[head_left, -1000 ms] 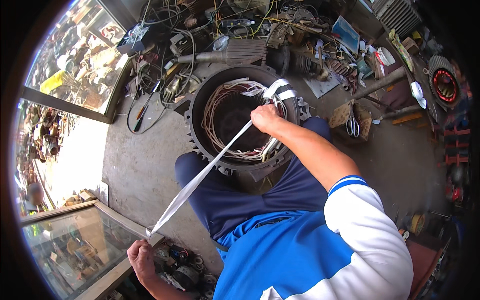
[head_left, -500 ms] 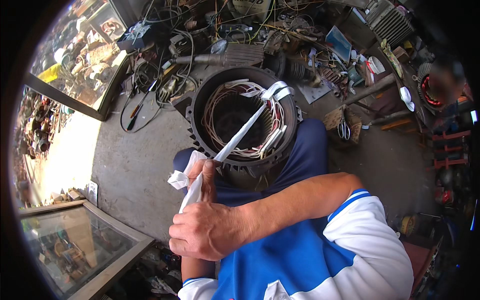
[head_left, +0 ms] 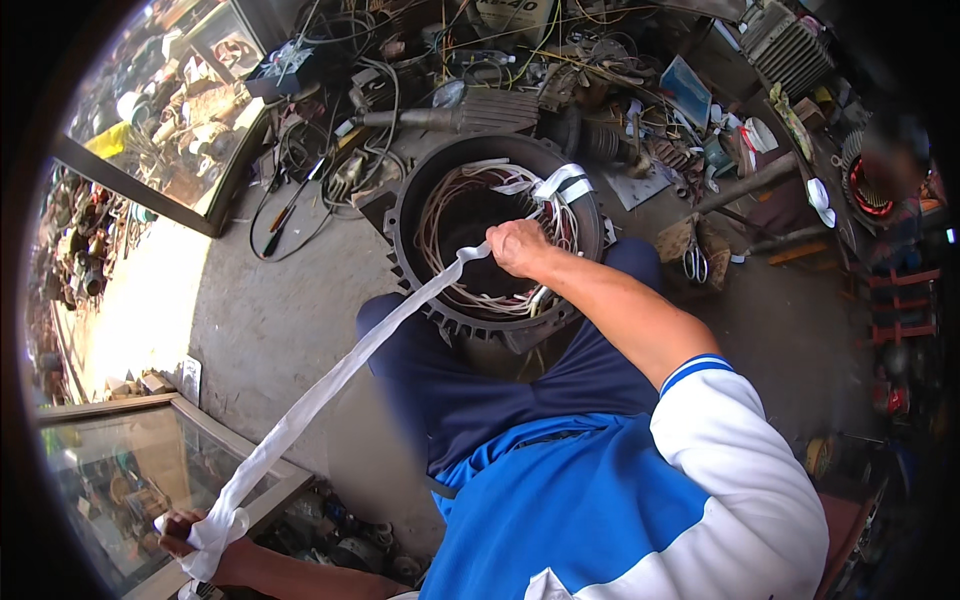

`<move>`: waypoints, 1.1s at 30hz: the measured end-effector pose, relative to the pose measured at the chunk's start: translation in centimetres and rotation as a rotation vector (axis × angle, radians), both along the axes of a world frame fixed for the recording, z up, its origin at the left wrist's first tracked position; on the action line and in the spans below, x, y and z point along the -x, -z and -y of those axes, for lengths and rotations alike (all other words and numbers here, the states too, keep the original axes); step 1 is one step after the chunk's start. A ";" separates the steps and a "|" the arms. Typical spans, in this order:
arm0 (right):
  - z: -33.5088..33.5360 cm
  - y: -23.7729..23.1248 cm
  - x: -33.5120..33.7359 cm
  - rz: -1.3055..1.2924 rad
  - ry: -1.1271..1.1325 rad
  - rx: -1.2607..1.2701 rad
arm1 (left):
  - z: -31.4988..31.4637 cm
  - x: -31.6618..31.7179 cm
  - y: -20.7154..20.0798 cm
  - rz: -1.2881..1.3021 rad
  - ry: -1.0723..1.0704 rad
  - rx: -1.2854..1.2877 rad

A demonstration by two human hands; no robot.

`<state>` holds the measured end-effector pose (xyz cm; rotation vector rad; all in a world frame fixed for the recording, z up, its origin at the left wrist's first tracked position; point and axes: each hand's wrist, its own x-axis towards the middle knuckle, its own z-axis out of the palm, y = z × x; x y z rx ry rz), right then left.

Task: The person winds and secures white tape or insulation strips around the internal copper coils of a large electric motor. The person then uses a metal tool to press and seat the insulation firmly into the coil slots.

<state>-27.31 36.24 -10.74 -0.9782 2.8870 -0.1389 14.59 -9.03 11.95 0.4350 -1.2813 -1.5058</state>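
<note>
A large round dark motor stator housing (head_left: pixel 410 200) stands between my knees, with pale copper windings (head_left: pixel 440 215) inside. My right hand (head_left: pixel 517 247) is over its opening, closed on a long white cloth tape (head_left: pixel 340 375). The tape runs taut down to the lower left, where my left hand (head_left: pixel 200 540) grips its bunched end near a glass case. More white tape (head_left: pixel 560 183) is wrapped on the windings at the housing's far rim.
A glass display case (head_left: pixel 130 470) stands at the lower left, another (head_left: pixel 170 120) at the upper left. Tangled cables, tools and motor parts (head_left: pixel 480 70) litter the floor behind the stator. Scissors (head_left: pixel 692 262) lie to the right. Bare concrete (head_left: pixel 270 310) is on the left.
My left hand has drawn the tape out again to the lower left, stretching it taut. My right hand has gone back from near my lap to the stator opening.
</note>
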 end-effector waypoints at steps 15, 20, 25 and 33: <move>10.2 -19.4 -16.1 -0.030 -0.671 1.134 | -25.4 20.4 6.8 0.461 0.424 -0.380; 2.7 -7.6 -3.3 -0.097 -0.092 0.227 | -3.6 9.7 5.3 0.331 -0.094 0.097; -2.4 0.9 2.1 0.088 0.144 -0.200 | 4.5 1.1 -0.1 0.020 -0.301 0.177; 8.0 -11.4 -7.4 0.015 -0.291 0.662 | -12.2 11.3 9.4 0.696 0.365 0.187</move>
